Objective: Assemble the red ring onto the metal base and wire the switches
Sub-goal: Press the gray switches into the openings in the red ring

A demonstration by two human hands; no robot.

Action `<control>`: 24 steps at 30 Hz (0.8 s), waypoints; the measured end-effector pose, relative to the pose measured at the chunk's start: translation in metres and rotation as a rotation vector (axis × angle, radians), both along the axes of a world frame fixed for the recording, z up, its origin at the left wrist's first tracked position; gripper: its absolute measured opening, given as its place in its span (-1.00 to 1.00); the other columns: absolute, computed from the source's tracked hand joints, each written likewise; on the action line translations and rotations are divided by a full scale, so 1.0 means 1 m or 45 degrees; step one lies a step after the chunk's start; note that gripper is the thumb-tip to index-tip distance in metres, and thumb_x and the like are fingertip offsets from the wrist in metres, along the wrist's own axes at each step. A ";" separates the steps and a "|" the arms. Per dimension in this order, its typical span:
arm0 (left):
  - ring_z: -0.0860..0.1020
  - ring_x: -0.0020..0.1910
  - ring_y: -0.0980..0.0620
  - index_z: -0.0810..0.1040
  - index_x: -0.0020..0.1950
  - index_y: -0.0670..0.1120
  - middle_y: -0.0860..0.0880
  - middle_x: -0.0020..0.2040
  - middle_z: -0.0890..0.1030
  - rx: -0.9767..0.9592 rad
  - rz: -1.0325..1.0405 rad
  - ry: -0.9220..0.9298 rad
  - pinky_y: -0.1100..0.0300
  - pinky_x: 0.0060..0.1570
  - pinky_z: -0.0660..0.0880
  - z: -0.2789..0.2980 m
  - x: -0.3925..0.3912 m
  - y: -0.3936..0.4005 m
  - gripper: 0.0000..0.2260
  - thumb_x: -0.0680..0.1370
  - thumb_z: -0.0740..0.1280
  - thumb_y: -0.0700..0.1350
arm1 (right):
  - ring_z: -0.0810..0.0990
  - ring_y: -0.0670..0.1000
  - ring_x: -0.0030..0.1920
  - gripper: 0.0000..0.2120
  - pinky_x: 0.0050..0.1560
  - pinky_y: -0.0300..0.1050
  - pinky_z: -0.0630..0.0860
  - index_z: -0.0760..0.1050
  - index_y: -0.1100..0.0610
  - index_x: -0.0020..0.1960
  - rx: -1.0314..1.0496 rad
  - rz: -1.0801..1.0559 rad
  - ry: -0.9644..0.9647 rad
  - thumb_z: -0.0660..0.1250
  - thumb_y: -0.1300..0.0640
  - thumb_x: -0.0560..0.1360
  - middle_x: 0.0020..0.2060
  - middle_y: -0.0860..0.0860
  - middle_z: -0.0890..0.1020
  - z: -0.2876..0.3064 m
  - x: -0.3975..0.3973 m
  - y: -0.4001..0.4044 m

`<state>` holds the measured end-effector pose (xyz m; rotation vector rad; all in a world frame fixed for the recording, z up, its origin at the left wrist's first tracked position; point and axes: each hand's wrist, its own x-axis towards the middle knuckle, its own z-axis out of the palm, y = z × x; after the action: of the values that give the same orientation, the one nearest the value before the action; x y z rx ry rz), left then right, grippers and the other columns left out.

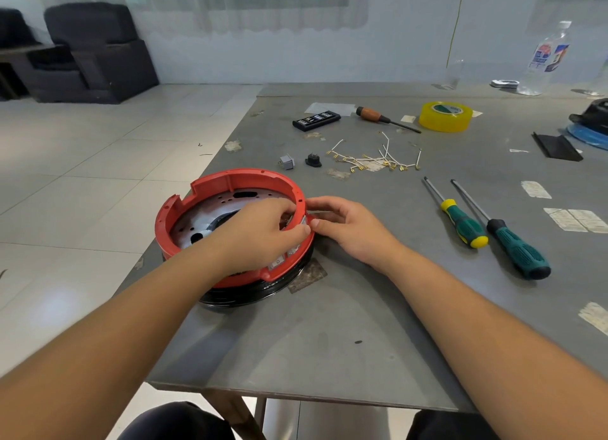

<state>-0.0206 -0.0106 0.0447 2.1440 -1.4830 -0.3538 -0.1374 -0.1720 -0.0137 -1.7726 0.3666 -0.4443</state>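
So the red ring (230, 189) is already sitting on the metal base (210, 215), right by the left edge of the tabletop (362, 308), with a black part stacked under it. Both hands are working the right side of the rim: the left hand (260, 232) reaches over into the ring with fingers curled, and the right hand (345, 229) pinches from outside at the same spot, on what looks like a small grey switch going into the wall. Can't tell exactly who's gripping what, fingers cover it.

The ring looks like stiff moulded plastic, light, with notches and tabs that could crack if forced, so I'd hold it by the thick rim rather than the thin tabs. The base looks rigid and heavier, so it probably stays put.

Room-wise, the left edge is close, so shoving that way is risky. Spare switches (287, 161) and the wires (371, 160) lie toward the far side; the two screwdrivers (487, 229) sit well off to the right.
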 end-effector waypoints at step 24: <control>0.43 0.36 0.13 0.54 0.31 0.12 0.10 0.31 0.53 -0.033 -0.050 -0.139 0.10 0.31 0.44 0.016 0.023 -0.006 -0.67 0.59 0.38 0.21 | 0.62 -0.03 0.25 -0.58 0.38 0.06 0.49 0.48 0.04 0.43 -0.256 -0.173 0.119 0.20 0.31 0.63 0.30 -0.05 0.61 -0.004 0.010 -0.006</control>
<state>0.0022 -0.0170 0.0607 2.1467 -1.5829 -0.2334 -0.1274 -0.1780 -0.0176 -1.9758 0.5263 -0.5101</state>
